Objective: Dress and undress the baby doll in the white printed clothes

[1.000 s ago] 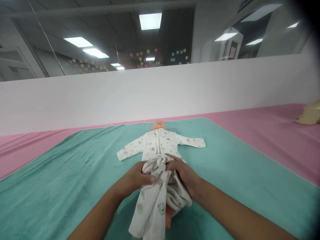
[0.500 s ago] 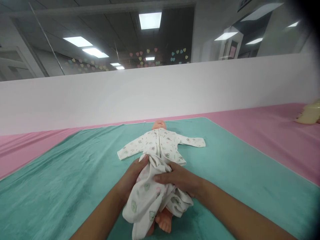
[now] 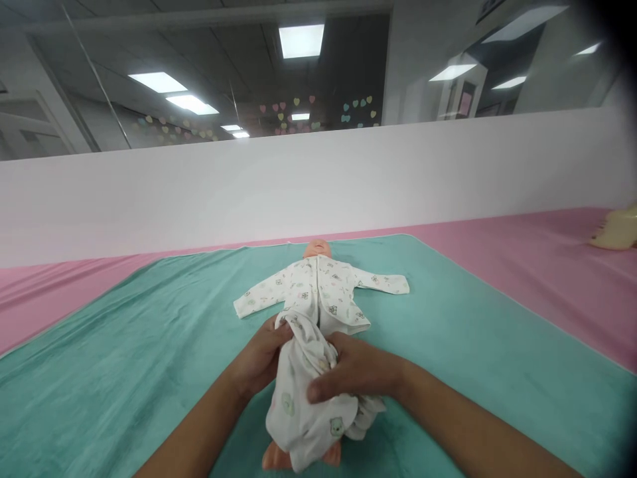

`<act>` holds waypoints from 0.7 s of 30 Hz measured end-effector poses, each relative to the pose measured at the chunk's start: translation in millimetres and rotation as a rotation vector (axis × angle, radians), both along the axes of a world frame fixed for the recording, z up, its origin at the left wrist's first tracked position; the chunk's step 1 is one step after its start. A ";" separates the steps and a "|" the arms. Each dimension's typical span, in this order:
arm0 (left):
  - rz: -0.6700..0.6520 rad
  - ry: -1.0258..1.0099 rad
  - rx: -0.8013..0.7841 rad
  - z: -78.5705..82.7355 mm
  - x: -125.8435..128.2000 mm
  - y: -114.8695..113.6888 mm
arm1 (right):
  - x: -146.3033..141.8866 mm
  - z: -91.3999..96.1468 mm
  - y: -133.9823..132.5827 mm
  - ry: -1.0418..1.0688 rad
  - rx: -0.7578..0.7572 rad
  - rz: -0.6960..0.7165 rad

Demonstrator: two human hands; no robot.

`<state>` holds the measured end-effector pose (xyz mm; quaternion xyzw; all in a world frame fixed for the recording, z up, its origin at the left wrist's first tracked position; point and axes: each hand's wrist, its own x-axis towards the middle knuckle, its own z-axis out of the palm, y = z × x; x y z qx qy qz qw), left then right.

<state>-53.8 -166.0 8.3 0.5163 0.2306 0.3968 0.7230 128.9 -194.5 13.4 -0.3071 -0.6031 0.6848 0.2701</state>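
At the far left of my view, a pink sheet covers the surface, and a teal towel lies over it. My left hand comes in next, its fingers curled closed around a gathered fold of the white printed sleepsuit.

The baby doll lies face up on the towel at the centre, its head toward the far edge. The sleepsuit's upper half covers its torso, with both sleeves spread out to the sides. The lower half is bunched between my hands, and the doll's bare feet stick out below the cloth, resting near the towel's nearer part.

My right hand is on the other side, fingers closed over the bunched fabric. Beyond it, at the far right, a cream padded object sits on the pink sheet, cut off by the frame.
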 end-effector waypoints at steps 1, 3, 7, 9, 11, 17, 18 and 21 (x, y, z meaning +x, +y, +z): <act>0.008 0.021 0.003 1.1 0.7 -1.5 | -0.3 0.0 -0.6 0.002 -0.012 0.004; 0.006 0.083 0.014 4.3 0.8 -4.5 | -1.4 -2.5 0.1 0.114 -0.077 -0.058; -0.057 0.286 0.084 10.7 -1.6 -7.3 | -3.3 -11.2 5.0 0.418 -0.240 -0.250; -0.120 0.355 0.189 13.8 -1.9 -6.4 | -4.5 -12.2 5.8 0.444 -0.268 -0.289; -0.197 0.391 0.284 17.7 -1.0 -5.9 | -6.6 -10.0 4.6 0.426 -0.253 -0.323; -0.057 0.538 0.333 29.5 4.8 -26.2 | -14.0 -3.7 1.5 0.382 -0.216 -0.392; 0.001 0.578 0.315 29.8 6.1 -33.2 | -14.3 -4.2 1.6 0.372 -0.216 -0.380; 0.202 0.710 0.282 26.7 12.7 -54.3 | -13.3 -6.5 0.9 0.326 -0.204 -0.328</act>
